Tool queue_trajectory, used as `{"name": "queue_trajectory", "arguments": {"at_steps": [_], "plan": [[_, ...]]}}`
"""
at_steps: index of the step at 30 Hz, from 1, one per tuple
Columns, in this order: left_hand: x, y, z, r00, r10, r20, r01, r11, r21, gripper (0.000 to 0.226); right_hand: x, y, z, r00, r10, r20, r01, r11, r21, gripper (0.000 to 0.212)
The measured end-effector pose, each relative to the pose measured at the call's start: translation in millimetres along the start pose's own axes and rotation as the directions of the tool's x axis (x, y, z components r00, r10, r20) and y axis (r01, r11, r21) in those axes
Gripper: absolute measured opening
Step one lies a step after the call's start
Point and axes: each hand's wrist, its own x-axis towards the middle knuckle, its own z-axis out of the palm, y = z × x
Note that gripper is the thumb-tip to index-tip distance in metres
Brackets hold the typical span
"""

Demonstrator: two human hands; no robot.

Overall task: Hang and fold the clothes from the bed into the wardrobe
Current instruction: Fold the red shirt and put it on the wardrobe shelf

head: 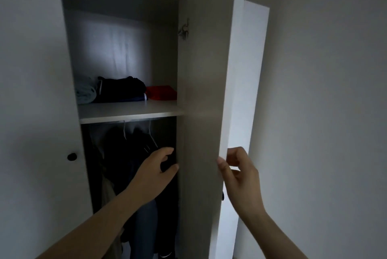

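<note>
Wardrobe point(159, 38): open door point(201, 91) stands edge-on at centre. Dark hanging clothes point(125, 154) fill the lower compartment on wire hangers point(151, 133). On the shelf point(129, 110) above lie a folded dark pile point(121, 89), a pale blue roll point(85, 93) to its left and a red piece point(161, 92) to its right.

Left hand point(155, 168) is inside the lower compartment at the hanging clothes, thumb and forefinger curved and apart with dark cloth in the gap. I cannot tell whether it grips.

Right hand point(240, 175) holds the open door's edge, thumb on the near face, fingers point(234, 155) curled round the far side.

Black knob point(72, 156) on the closed left door.
</note>
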Motion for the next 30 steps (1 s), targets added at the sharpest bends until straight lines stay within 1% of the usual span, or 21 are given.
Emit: {"name": "queue_trajectory", "arguments": {"at_steps": [3,5,10,14,18,22,27,30], "plan": [[-0.4,-15.4,-24.1,1.000,-0.013,-0.027,0.013,1.000,0.006,0.047,-2.6,-10.0,28.7,1.000,-0.024,0.016,0.023,0.999,0.037,0.012],[-3.0,-29.5,-45.6,0.998,-0.022,-0.051,0.023,1.000,0.012,0.047,-2.4,-19.4,53.6,0.997,-0.045,0.055,0.041,0.997,0.071,0.016],[-8.0,-56.9,-101.3,0.993,-0.070,-0.092,0.070,0.998,0.005,0.047,2.4,-40.4,117.2,0.988,-0.041,0.149,0.019,0.989,0.147,0.025],[-16.8,-81.1,-148.8,0.985,-0.091,-0.146,0.096,0.995,0.026,0.045,8.7,-52.1,177.2,0.990,-0.032,0.135,0.016,0.993,0.120,0.032],[-27.4,-104.0,-197.2,0.984,-0.092,-0.155,0.100,0.994,0.050,0.039,15.4,-59.7,239.0,0.995,-0.009,0.103,-0.004,0.993,0.117,0.032],[-37.8,-125.1,-238.8,0.976,-0.109,-0.188,0.125,0.989,0.077,0.042,26.6,-65.5,292.8,0.997,-0.038,0.073,0.033,0.997,0.070,0.031],[-44.2,-146.6,-272.3,0.967,-0.114,-0.226,0.149,0.978,0.143,0.043,45.3,-66.4,338.8,0.996,-0.020,0.090,0.018,1.000,0.020,0.035],[-46.0,-158.2,-279.3,0.958,-0.127,-0.259,0.172,0.972,0.159,0.041,54.3,-62.3,357.4,0.990,-0.032,0.139,0.030,0.999,0.020,0.033]]}}
